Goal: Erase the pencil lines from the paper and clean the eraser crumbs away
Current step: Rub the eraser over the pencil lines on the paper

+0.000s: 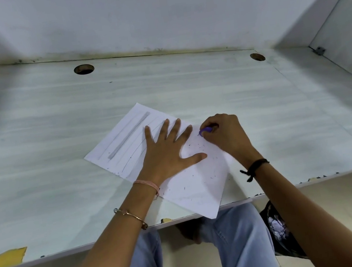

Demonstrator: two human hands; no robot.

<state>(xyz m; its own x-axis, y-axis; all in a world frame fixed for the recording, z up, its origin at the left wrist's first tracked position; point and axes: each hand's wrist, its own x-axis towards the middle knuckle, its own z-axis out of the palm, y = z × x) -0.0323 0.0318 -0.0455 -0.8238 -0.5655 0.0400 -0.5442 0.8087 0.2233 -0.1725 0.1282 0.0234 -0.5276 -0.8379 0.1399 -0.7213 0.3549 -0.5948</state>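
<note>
Near the desk's front edge, the left hand lies flat on the paper; right hand grips a purple eraser. Advise short strokes, paper pinned firmly; crumbs remain.

Paper on counter, near corner overhanging front edge. Left hand flat on paper; right hand just right of it, eraser on sheet. Crumbs between hands.

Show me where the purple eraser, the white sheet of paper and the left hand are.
purple eraser (206,130), head view, visible end.
white sheet of paper (203,188), head view, bare near part.
left hand (165,155), head view, back of hand.
</note>
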